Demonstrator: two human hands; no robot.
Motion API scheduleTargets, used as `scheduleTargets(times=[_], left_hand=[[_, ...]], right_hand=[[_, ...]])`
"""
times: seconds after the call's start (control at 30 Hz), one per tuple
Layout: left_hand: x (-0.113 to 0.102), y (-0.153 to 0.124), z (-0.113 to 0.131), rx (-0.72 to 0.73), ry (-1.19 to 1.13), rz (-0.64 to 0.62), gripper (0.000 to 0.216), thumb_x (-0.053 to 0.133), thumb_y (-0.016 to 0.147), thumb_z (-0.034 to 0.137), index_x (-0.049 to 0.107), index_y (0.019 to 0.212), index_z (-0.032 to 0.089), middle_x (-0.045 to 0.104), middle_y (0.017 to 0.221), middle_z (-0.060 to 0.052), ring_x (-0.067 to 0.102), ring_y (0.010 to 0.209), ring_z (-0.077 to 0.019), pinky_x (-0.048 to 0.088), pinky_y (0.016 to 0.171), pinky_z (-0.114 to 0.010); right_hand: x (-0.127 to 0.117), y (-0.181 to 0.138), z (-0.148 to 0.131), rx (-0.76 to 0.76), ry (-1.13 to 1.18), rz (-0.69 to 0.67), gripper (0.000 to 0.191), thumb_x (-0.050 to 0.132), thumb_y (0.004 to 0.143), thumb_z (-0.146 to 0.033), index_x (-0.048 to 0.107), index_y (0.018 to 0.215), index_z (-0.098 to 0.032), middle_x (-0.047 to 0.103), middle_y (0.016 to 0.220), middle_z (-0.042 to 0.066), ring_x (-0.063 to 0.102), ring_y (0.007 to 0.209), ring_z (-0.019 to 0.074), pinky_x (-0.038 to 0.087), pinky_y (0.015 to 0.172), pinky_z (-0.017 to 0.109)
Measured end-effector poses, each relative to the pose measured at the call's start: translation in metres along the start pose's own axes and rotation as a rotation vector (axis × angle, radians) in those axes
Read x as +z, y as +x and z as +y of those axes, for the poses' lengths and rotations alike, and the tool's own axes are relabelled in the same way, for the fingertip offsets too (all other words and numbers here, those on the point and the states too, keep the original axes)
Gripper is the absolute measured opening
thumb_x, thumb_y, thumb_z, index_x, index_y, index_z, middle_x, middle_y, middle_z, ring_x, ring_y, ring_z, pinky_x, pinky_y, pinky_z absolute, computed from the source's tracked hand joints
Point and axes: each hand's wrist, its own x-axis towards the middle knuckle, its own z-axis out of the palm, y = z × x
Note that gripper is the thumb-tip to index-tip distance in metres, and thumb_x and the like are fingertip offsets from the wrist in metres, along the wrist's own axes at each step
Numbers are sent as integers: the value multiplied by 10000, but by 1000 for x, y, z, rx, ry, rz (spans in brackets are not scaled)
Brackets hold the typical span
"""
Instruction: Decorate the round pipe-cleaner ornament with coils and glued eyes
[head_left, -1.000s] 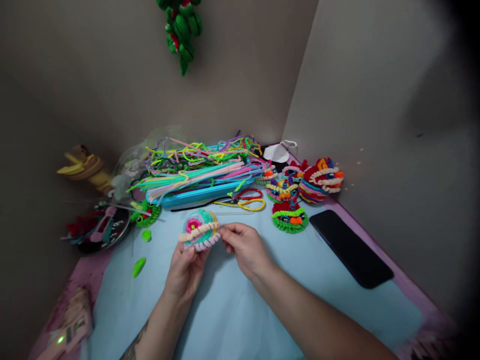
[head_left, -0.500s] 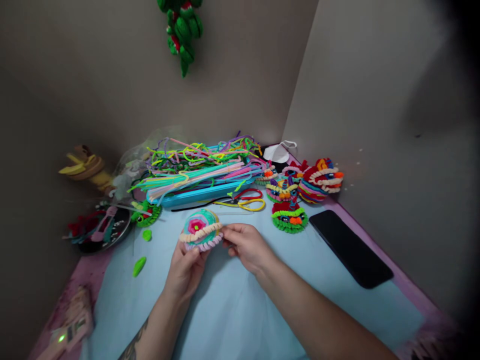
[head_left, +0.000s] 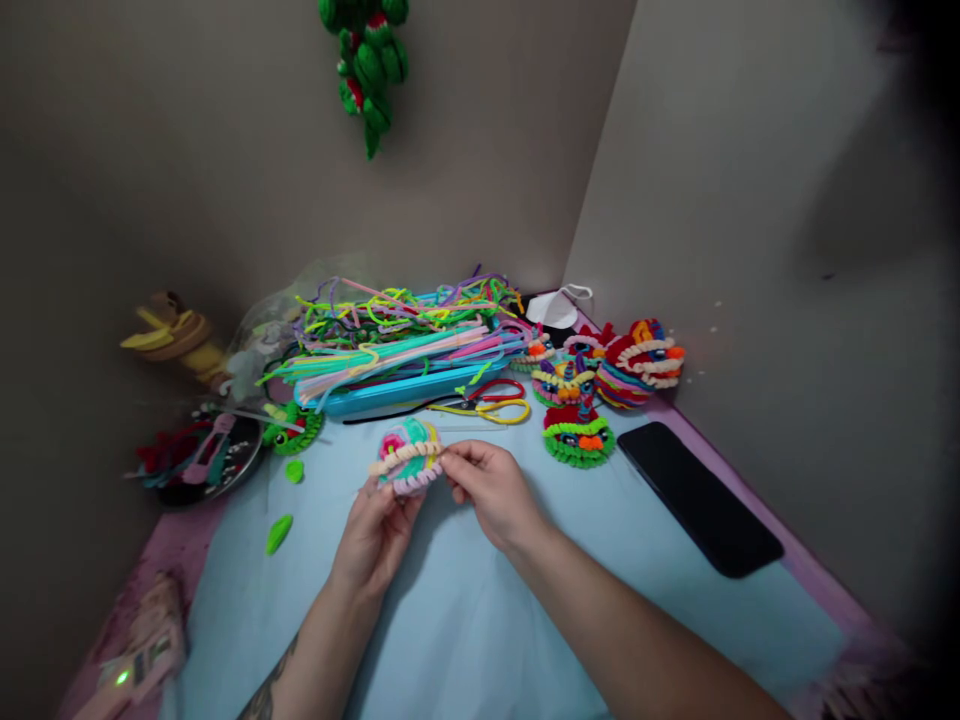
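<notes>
Both my hands hold a small round pipe-cleaner craft [head_left: 406, 455] above the light blue table cover [head_left: 450, 610]. It is teal with a pink centre, a cream coil across it and a lilac coil below. My left hand [head_left: 375, 530] grips it from beneath, fingers closed on its lower edge. My right hand [head_left: 487, 490] pinches its right end, where the coils stop.
A teal tray heaped with coloured pipe cleaners [head_left: 397, 345] lies behind. Red and yellow scissors [head_left: 491, 398] lie in front of it. Several finished craft faces [head_left: 600, 385] sit at the right, beside a black phone [head_left: 697, 497]. A dark dish of scraps [head_left: 199, 460] sits left. Walls close the corner.
The craft has tilted and turned a little in my hands, so less of its face shows. Both hands stay in nearly the same place.
</notes>
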Motion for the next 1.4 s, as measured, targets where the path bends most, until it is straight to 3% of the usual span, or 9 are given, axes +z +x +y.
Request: scheduleTargets(times=[0.27, 0.57, 0.87, 1.13, 1.4], left_hand=[[4, -1, -1, 14, 30, -17, 370, 787, 665, 149, 677, 1019, 137, 723, 1054, -86, 695, 923, -190, 577, 827, -239], [9, -4, 0, 54, 117, -49, 374, 790, 665, 184, 679, 1021, 153, 720, 1031, -74, 680, 953, -196, 559, 858, -249], [2, 1, 0, -42, 44, 13, 321, 761, 693, 137, 682, 1004, 141, 732, 1013, -73, 695, 894, -178, 588, 794, -238], [1, 0, 0, -68, -3, -3, 253, 752, 700, 128, 694, 946, 140, 742, 966, -62, 701, 871, -176, 596, 769, -226], [1, 0, 1, -74, 54, -18, 394, 775, 677, 137, 666, 1056, 129, 717, 1085, -94, 695, 921, -197, 594, 800, -256]], right_hand=[[2, 0, -1, -5, -30, 41, 154, 696, 634, -310, 647, 631, -165, 536, 504, -48, 417, 415, 68, 282, 409, 214], [0, 1, -9, 190, 92, 2, 183, 739, 538, -286, 638, 592, -144, 542, 500, -32, 442, 465, 71, 277, 385, 178], [2, 1, -6, 158, 136, 32, 246, 784, 524, -310, 660, 653, -142, 547, 495, -42, 422, 412, 52, 271, 384, 183], [3, -1, -6, 68, 67, 44, 228, 770, 557, -325, 666, 647, -144, 551, 493, -45, 426, 407, 57, 279, 389, 198], [0, 2, -4, 157, 123, 27, 292, 805, 501, -342, 675, 655, -131, 539, 483, -45, 416, 422, 51, 260, 395, 186]])
